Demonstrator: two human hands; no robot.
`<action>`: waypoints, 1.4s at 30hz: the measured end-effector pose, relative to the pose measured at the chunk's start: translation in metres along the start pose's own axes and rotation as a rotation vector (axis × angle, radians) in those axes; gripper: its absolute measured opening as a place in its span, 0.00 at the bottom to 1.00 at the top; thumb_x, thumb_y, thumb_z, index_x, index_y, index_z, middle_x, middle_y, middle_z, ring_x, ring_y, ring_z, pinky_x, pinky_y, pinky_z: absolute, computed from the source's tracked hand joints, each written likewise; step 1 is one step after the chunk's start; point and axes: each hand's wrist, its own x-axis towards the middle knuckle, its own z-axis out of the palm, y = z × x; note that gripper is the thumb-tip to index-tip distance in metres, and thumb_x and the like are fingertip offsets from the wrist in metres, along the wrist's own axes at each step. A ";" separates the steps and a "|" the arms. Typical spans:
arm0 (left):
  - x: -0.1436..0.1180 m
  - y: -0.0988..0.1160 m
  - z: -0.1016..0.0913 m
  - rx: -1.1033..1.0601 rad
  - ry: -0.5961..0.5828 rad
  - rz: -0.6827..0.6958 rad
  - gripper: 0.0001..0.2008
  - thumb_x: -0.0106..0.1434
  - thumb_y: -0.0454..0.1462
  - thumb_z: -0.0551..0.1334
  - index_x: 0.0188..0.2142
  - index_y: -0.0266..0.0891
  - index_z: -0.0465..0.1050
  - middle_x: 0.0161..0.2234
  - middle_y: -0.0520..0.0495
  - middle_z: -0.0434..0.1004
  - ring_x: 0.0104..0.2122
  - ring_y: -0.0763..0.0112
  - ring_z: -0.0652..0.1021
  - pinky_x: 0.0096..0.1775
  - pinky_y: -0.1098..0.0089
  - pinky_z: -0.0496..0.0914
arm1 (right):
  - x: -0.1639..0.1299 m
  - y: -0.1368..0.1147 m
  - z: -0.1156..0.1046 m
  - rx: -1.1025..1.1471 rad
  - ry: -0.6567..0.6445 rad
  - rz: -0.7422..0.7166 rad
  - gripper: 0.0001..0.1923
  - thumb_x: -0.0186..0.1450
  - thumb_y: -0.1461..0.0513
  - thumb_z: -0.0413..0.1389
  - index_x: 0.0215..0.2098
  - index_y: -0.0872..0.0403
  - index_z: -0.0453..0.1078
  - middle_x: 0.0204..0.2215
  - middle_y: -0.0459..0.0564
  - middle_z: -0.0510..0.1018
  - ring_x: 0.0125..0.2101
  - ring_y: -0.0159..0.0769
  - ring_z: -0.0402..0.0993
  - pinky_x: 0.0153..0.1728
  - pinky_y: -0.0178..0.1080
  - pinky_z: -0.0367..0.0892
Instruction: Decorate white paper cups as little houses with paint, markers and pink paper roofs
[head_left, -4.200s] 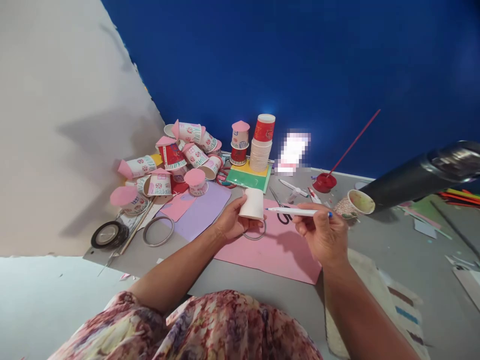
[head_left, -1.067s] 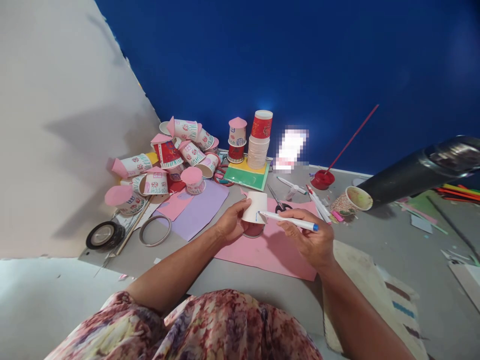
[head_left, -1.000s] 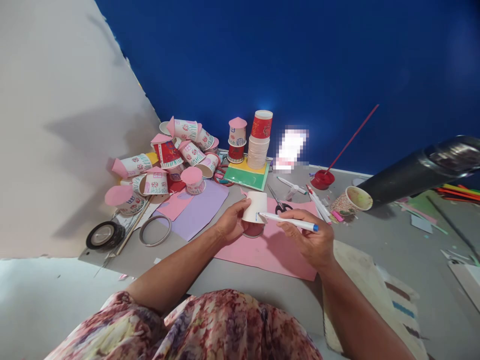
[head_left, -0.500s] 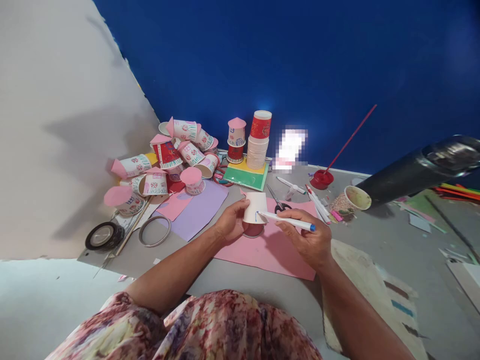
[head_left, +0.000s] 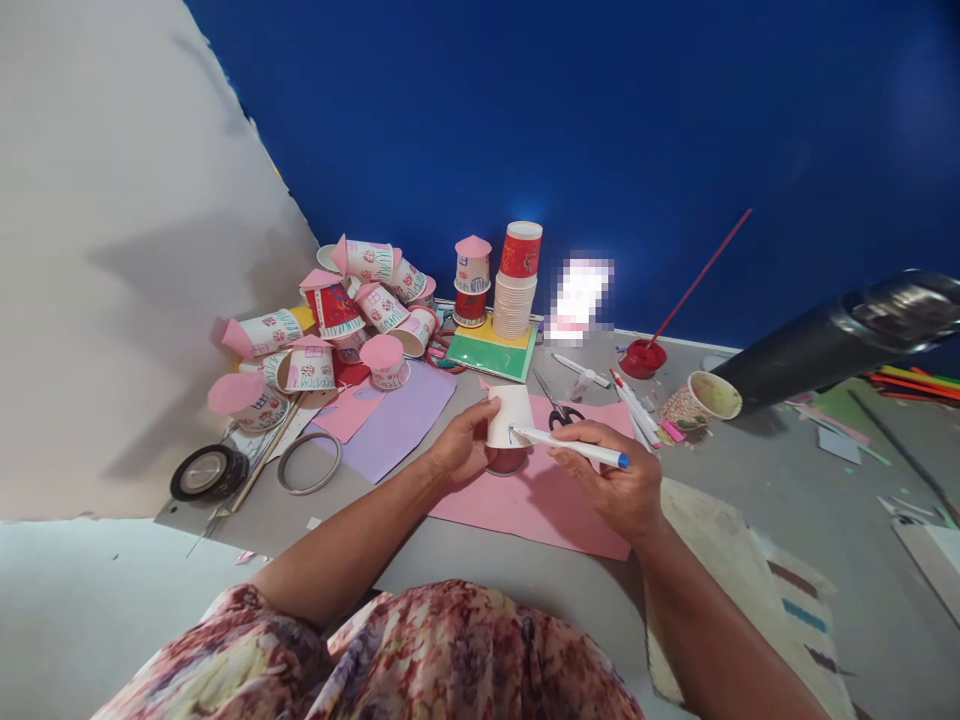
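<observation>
Now the left hand (head_left: pixel 466 445) pinches a white paper cup (head_left: pixel 508 412) between thumb and fingers, holding it rim downward over a pink sheet (head_left: pixel 555 520). Thumb and fingers of the right hand (head_left: pixel 619 480) grip a white pen (head_left: pixel 574 447) with a blue end, its tip at a small blue mark low on the cup's side. Scissors (head_left: pixel 566 416) lie across the sheet's far edge. Farther back, a stack of cups (head_left: pixel 515 300) stands on a green and yellow packet (head_left: pixel 484 358), with decorated cups (head_left: pixel 331 305) heaped to the left.
</observation>
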 end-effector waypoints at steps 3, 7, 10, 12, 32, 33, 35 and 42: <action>-0.001 0.000 0.001 -0.012 0.006 -0.003 0.08 0.67 0.34 0.64 0.43 0.30 0.78 0.32 0.41 0.84 0.31 0.62 0.83 0.40 0.64 0.78 | 0.000 0.001 0.000 -0.010 0.000 0.014 0.04 0.67 0.61 0.65 0.41 0.49 0.80 0.32 0.46 0.85 0.28 0.34 0.80 0.28 0.34 0.72; -0.002 0.001 0.003 -0.019 0.003 -0.014 0.10 0.68 0.35 0.63 0.44 0.30 0.78 0.32 0.40 0.84 0.31 0.60 0.84 0.42 0.61 0.79 | -0.001 0.001 0.000 -0.029 0.020 0.027 0.03 0.68 0.60 0.64 0.40 0.49 0.80 0.31 0.45 0.85 0.27 0.33 0.79 0.27 0.33 0.70; -0.002 0.001 0.003 -0.032 0.004 -0.015 0.10 0.68 0.35 0.62 0.46 0.30 0.78 0.34 0.39 0.85 0.33 0.59 0.84 0.43 0.58 0.79 | -0.001 0.002 -0.001 -0.040 0.041 0.033 0.03 0.68 0.61 0.64 0.41 0.49 0.80 0.32 0.45 0.85 0.26 0.33 0.79 0.25 0.32 0.69; -0.003 0.002 0.004 -0.038 0.008 -0.026 0.12 0.69 0.35 0.61 0.48 0.30 0.77 0.35 0.39 0.85 0.34 0.58 0.84 0.44 0.56 0.79 | -0.002 0.002 -0.001 -0.038 0.046 0.031 0.03 0.68 0.61 0.64 0.41 0.49 0.80 0.32 0.45 0.85 0.27 0.33 0.79 0.26 0.32 0.69; -0.001 0.000 -0.001 -0.033 -0.038 -0.051 0.13 0.70 0.37 0.59 0.47 0.29 0.77 0.29 0.41 0.83 0.24 0.63 0.80 0.40 0.56 0.79 | -0.001 -0.003 -0.001 -0.079 0.074 0.076 0.06 0.68 0.58 0.64 0.39 0.51 0.80 0.32 0.47 0.86 0.24 0.32 0.78 0.25 0.32 0.72; -0.002 0.000 -0.001 -0.036 -0.041 -0.052 0.14 0.70 0.38 0.59 0.48 0.29 0.77 0.31 0.40 0.84 0.26 0.61 0.81 0.42 0.55 0.79 | -0.001 -0.003 -0.001 -0.078 0.073 0.073 0.06 0.68 0.58 0.64 0.39 0.51 0.80 0.32 0.47 0.86 0.23 0.32 0.78 0.25 0.32 0.72; -0.002 0.001 0.000 -0.045 -0.045 -0.057 0.15 0.70 0.38 0.59 0.50 0.29 0.77 0.34 0.38 0.85 0.30 0.58 0.83 0.45 0.53 0.79 | -0.002 -0.004 -0.001 -0.076 0.064 0.064 0.07 0.68 0.57 0.64 0.39 0.51 0.81 0.31 0.48 0.86 0.24 0.34 0.79 0.25 0.33 0.73; -0.002 -0.001 -0.001 -0.055 -0.042 -0.082 0.15 0.70 0.37 0.60 0.50 0.29 0.77 0.34 0.39 0.85 0.32 0.58 0.84 0.47 0.54 0.78 | 0.000 -0.002 0.002 -0.077 0.057 0.054 0.07 0.68 0.56 0.63 0.39 0.50 0.81 0.31 0.49 0.86 0.28 0.36 0.81 0.27 0.34 0.74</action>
